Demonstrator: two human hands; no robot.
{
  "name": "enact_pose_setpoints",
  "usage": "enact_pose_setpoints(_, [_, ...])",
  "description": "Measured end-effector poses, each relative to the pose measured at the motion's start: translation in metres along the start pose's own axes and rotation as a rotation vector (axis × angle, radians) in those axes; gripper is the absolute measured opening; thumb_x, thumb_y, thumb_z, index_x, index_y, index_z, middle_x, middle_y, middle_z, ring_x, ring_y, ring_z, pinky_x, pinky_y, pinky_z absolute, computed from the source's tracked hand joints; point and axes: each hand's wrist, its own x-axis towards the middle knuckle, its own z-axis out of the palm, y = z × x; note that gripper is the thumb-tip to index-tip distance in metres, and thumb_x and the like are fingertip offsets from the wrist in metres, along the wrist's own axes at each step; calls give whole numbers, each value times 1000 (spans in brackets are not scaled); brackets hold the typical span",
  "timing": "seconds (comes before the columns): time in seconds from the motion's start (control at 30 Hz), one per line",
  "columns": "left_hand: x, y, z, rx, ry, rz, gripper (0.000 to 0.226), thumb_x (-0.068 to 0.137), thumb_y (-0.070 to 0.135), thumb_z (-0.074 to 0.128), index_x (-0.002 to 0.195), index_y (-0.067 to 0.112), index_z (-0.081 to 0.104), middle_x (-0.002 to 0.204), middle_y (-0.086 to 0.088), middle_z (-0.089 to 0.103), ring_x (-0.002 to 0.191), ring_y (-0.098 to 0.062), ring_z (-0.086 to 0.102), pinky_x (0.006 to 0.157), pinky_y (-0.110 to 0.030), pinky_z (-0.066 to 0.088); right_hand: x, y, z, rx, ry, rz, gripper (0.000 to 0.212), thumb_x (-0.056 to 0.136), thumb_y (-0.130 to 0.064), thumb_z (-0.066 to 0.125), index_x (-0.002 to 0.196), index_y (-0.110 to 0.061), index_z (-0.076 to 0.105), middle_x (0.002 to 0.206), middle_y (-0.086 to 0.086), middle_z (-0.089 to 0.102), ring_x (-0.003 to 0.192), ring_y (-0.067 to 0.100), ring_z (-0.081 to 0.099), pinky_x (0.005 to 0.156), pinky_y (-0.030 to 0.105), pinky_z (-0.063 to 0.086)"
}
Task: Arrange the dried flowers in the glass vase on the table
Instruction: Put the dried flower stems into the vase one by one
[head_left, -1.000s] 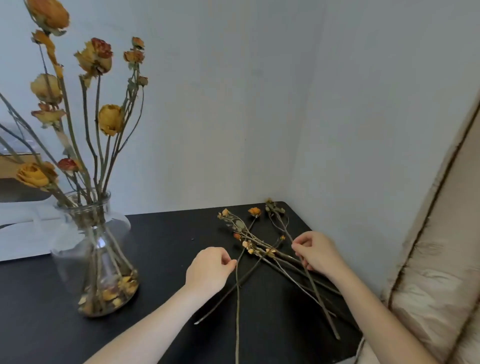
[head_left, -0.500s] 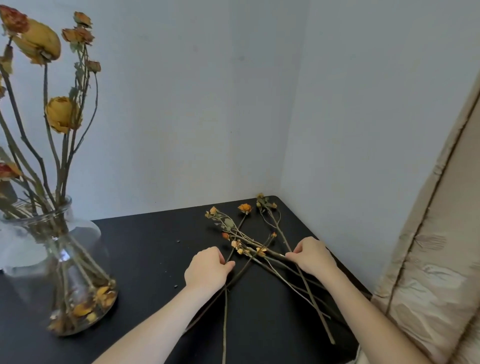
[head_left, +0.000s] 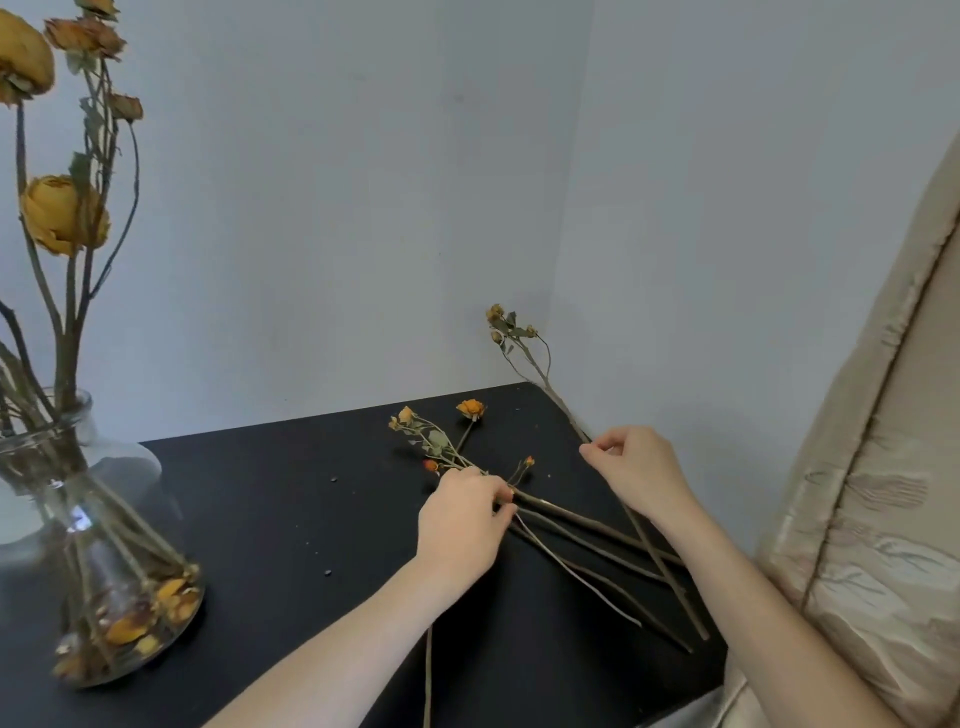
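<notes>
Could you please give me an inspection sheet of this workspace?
Surface: black table, loose stems on its right part.
Job's things: glass vase at left holding dried flowers; loose stems crossed on the table; tilted stem, head up near the wall corner.
Clutter: small crumbs on the table; fallen petals in the vase's bottom.
Grippers: left hand pinches the loose stems; right hand pinches the tilted stem.
Cables: nothing seen.
Surroundings: pale walls; beige fabric at right.
</notes>
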Motion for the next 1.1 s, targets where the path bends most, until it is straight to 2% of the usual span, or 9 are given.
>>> enact_pose_setpoints(0.2, [11,22,19,231,-116,251,29,93,23,51,120,24,60,110,-3,57,107,-22,46,84,-33,41,-6,-1,-9,41,31,-30,15,88,-26,61,73,-26,56,63,-9,55,62,2,51,52,13,32])
enact_pose_setpoints(0.33, [12,28,27,363,-157,309,25,92,14,49,112,19,63,107,-5,57,106,-25,45,84,-34,37,-9,-1,-16,70,46,-36,23,87,-25,61,66,-29,55,59,-5,54,59,5,51,52,16,34])
enact_pose_setpoints(0.5, [17,35,24,460,-254,351,30,87,5,55,116,14,57,112,-9,55,107,-27,45,74,-34,39,-10,-2,-19,98,52,-27,12,87,-25,61,76,-20,62,60,-4,54,60,7,51,53,17,36])
enact_pose_setpoints(0.6, [23,40,19,504,-313,384,34,87,5,57,120,13,55,117,-11,53,110,-27,44,75,-35,43,-11,-2,-19,91,55,-38,13,87,-25,61,77,-18,63,57,-4,52,58,7,50,52,17,35])
enact_pose_setpoints(0.73, [23,43,17,614,-309,465,31,85,5,59,116,7,56,119,-13,51,112,-28,43,69,-34,36,-12,-2,-21,94,60,-29,12,87,-25,61,80,-16,65,60,-4,54,60,7,51,52,16,35])
enact_pose_setpoints(0.9, [18,37,14,614,-272,565,41,83,5,62,122,8,49,120,-13,50,110,-28,43,67,-33,36,-13,-3,-20,92,60,-32,13,88,-26,60,84,-16,65,65,-5,55,63,6,51,53,15,35])
enact_pose_setpoints(1.1, [8,29,6,541,-149,716,55,78,3,65,125,11,39,108,-12,54,94,-25,48,57,-31,35,-13,-6,-19,78,81,-48,14,89,-26,58,89,-14,64,68,-8,53,65,4,50,54,14,35])
